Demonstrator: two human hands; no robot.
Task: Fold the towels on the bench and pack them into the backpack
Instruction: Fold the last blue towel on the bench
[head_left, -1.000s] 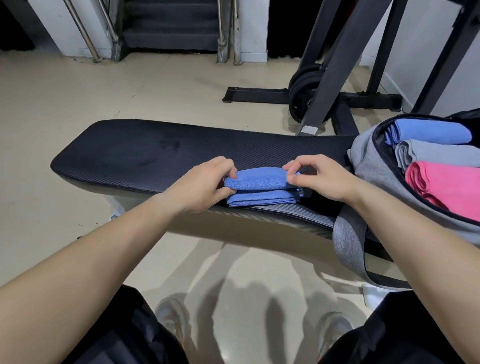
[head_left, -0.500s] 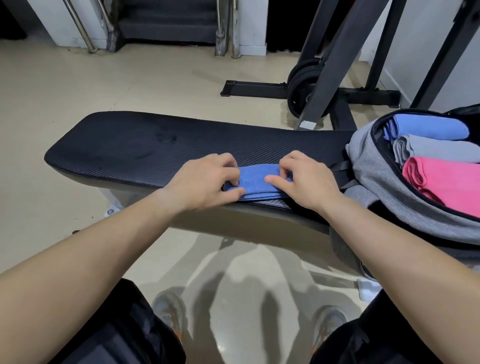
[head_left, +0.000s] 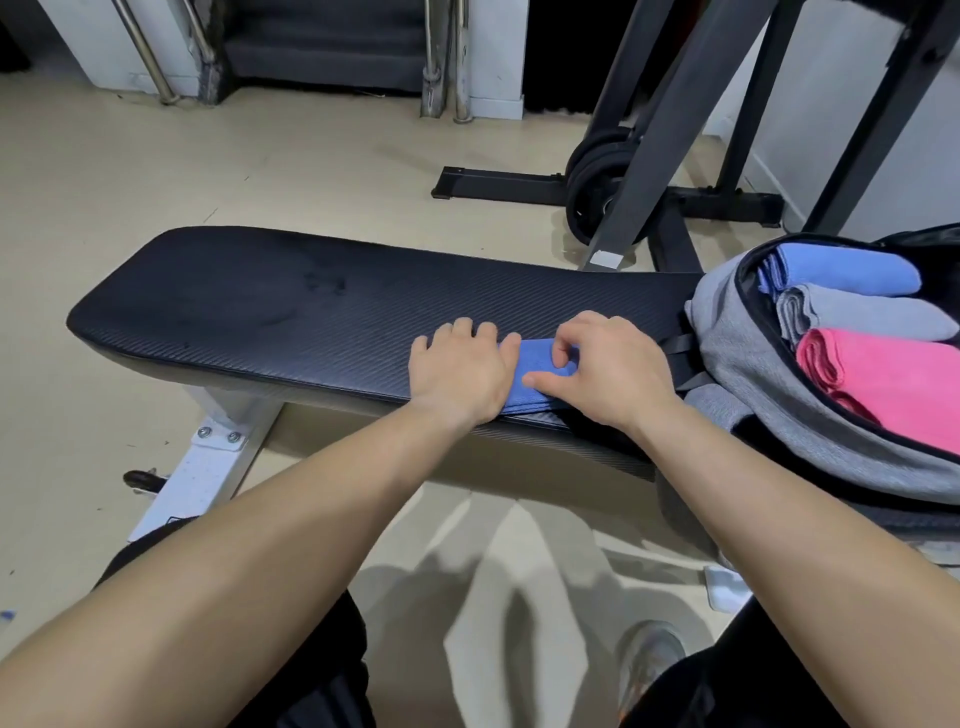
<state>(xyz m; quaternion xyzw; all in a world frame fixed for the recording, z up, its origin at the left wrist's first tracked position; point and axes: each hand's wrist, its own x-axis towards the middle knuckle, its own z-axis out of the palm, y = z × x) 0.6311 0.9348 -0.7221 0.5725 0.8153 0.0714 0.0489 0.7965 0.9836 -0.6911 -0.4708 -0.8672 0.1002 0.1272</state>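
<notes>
On the bench, near its front edge, lies the folded blue towel. Left hand presses flat on it, fingers spread. Right hand pinches its top layer. Backpack sits open beside the towel, holding three towels.

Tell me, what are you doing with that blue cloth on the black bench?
A person is folding a small blue towel on the black bench. The left hand lies flat on one end of it, and the right hand pinches the other end. Beside them on the bench, an open grey backpack already holds three folded towels: a blue one, a grey one and a pink one.
</notes>
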